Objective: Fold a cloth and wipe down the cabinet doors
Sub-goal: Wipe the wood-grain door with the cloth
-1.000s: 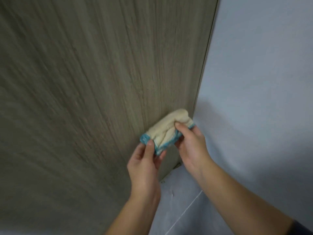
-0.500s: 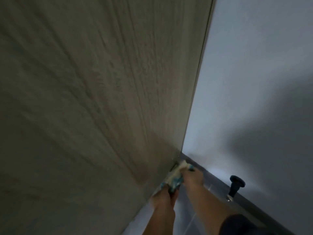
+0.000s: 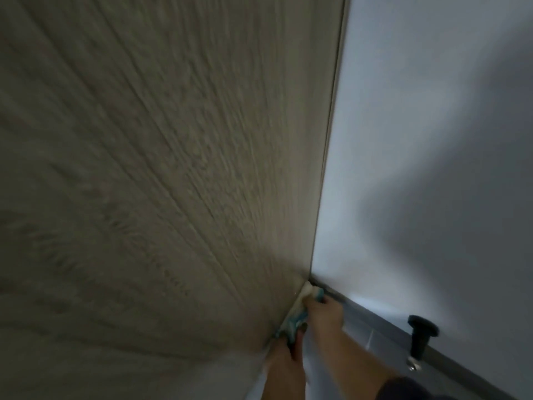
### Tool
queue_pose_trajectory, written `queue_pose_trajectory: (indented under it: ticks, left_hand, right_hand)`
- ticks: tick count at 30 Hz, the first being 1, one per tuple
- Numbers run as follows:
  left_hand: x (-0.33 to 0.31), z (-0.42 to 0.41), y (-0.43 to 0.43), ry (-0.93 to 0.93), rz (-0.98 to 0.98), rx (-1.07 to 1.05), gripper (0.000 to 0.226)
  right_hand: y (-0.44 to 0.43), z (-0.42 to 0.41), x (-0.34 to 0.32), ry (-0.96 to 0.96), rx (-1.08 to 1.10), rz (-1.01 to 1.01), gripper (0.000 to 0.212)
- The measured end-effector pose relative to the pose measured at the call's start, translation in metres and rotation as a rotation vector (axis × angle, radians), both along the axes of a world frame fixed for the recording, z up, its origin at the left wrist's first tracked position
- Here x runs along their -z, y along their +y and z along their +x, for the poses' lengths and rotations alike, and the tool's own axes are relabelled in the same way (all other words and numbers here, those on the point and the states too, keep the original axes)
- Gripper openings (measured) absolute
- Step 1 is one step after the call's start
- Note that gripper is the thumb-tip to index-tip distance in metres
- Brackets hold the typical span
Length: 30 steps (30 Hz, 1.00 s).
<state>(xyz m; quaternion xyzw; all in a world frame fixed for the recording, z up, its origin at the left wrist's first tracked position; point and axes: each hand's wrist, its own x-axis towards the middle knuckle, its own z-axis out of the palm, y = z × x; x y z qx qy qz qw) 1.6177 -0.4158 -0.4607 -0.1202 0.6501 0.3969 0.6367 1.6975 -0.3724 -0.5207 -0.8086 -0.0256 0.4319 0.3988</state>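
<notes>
Left hand (image 3: 284, 360) and right hand (image 3: 325, 313) clutch the cloth (image 3: 301, 306) at the cabinet door (image 3: 173, 168) bottom corner, curled fingers blurred; black doorstop (image 3: 421, 337) nearby.

Grey tiled floor (image 3: 375, 327); 1 black doorstop (image 3: 421, 339) upright on it, beside wall (image 3: 432, 168).

The cabinet door (image 3: 161, 168) shows grey-brown wood grain, the cloth (image 3: 305, 301) is cream edged teal, and the doorstop (image 3: 421, 339) is black.
</notes>
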Motion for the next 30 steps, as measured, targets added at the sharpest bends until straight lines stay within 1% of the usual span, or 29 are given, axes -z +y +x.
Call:
queue_pose_trajectory:
  ticks: [1, 2, 3, 4, 5, 6, 7, 8, 9, 10, 12, 14, 16, 17, 18, 20, 21, 22, 23, 24, 25, 27, 28, 30]
  left_hand:
    - [-0.012, 0.004, 0.014, -0.093, 0.009, -0.02, 0.04]
    - [-0.013, 0.003, 0.017, 0.083, 0.057, 0.272, 0.038]
    - [-0.019, 0.007, 0.018, 0.12, 0.072, 0.362, 0.037]
    - [-0.027, 0.009, 0.016, 0.052, 0.142, 0.287, 0.035]
    - [-0.037, 0.011, 0.016, -0.028, 0.127, 0.195, 0.034]
    - [-0.057, 0.009, 0.011, -0.101, 0.149, 0.158, 0.034]
    - [-0.059, 0.01, 0.011, -0.185, 0.19, 0.118, 0.033]
    - [-0.078, 0.008, 0.011, -0.215, 0.206, 0.046, 0.029]
    - [-0.088, 0.006, 0.012, -0.192, 0.239, 0.052, 0.022]
    - [-0.11, 0.004, 0.009, -0.17, 0.262, 0.041, 0.019]
    - [-0.149, 0.002, 0.005, -0.155, 0.338, 0.038, 0.021]
    - [-0.186, -0.003, -0.002, -0.156, 0.436, 0.05, 0.02]
    - [-0.226, -0.014, -0.017, -0.161, 0.526, 0.032, 0.017]
    - [-0.23, -0.018, -0.017, -0.152, 0.569, 0.039, 0.016]
    - [-0.245, -0.025, -0.029, -0.121, 0.599, 0.057, 0.017]
    - [-0.252, -0.036, -0.038, -0.07, 0.611, 0.175, 0.022]
    - [-0.258, -0.046, -0.046, -0.024, 0.603, 0.252, 0.022]
    - [-0.262, -0.056, -0.054, 0.048, 0.603, 0.324, 0.02]
    - [-0.264, -0.065, -0.06, 0.167, 0.621, 0.403, 0.017]
    - [-0.268, -0.079, -0.07, 0.333, 0.67, 0.464, 0.015]
    - [-0.27, -0.092, -0.077, 0.545, 0.741, 0.531, 0.016]
    - [-0.276, -0.12, -0.094, 1.093, 0.948, 0.646, 0.019]
    - [-0.282, -0.133, -0.103, 1.303, 1.07, 0.652, 0.018]
    - [-0.297, -0.151, -0.119, 1.62, 1.283, 0.679, 0.018]
  right_hand:
    - [-0.001, 0.001, -0.009, 0.046, 0.036, 0.06, 0.016]
    - [-0.003, 0.002, -0.015, 0.07, 0.063, 0.113, 0.015]
    - [-0.004, 0.002, -0.026, 0.074, 0.075, 0.139, 0.014]
    - [-0.004, 0.005, -0.035, 0.08, 0.097, 0.182, 0.012]
    - [-0.004, 0.007, -0.052, 0.094, 0.123, 0.247, 0.009]
    - [-0.004, 0.007, -0.072, 0.112, 0.135, 0.32, 0.004]
    - [-0.002, 0.009, -0.082, 0.117, 0.158, 0.379, 0.007]
    - [-0.002, 0.008, -0.105, 0.104, 0.155, 0.436, 0.012]
    - [0.002, 0.007, -0.114, 0.091, 0.159, 0.476, 0.014]
    - [0.001, 0.005, -0.138, 0.074, 0.161, 0.522, 0.012]
    - [-0.001, 0.002, -0.182, 0.088, 0.162, 0.634, 0.01]
    - [-0.005, -0.004, -0.226, 0.088, 0.166, 0.754, 0.015]
    - [-0.019, -0.015, -0.268, 0.025, 0.082, 0.875, 0.013]
    - [-0.02, -0.02, -0.273, -0.011, 0.031, 0.908, 0.009]
    - [-0.032, -0.029, -0.285, -0.022, -0.031, 0.922, 0.009]
    - [-0.041, -0.039, -0.282, -0.037, -0.096, 0.933, 0.024]
    - [-0.048, -0.043, -0.283, -0.082, -0.122, 0.936, 0.03]
    - [-0.052, -0.046, -0.284, -0.164, -0.134, 0.933, 0.033]
    - [-0.051, -0.047, -0.281, -0.243, -0.134, 0.916, 0.034]
    - [-0.055, -0.053, -0.284, -0.288, -0.125, 0.915, 0.037]
    - [-0.057, -0.058, -0.284, -0.307, -0.109, 0.902, 0.039]
    - [-0.075, -0.081, -0.284, -0.348, -0.136, 0.956, 0.039]
    - [-0.088, -0.095, -0.282, -0.383, -0.192, 1.02, 0.038]
    - [-0.114, -0.125, -0.273, -0.449, -0.377, 1.163, 0.034]
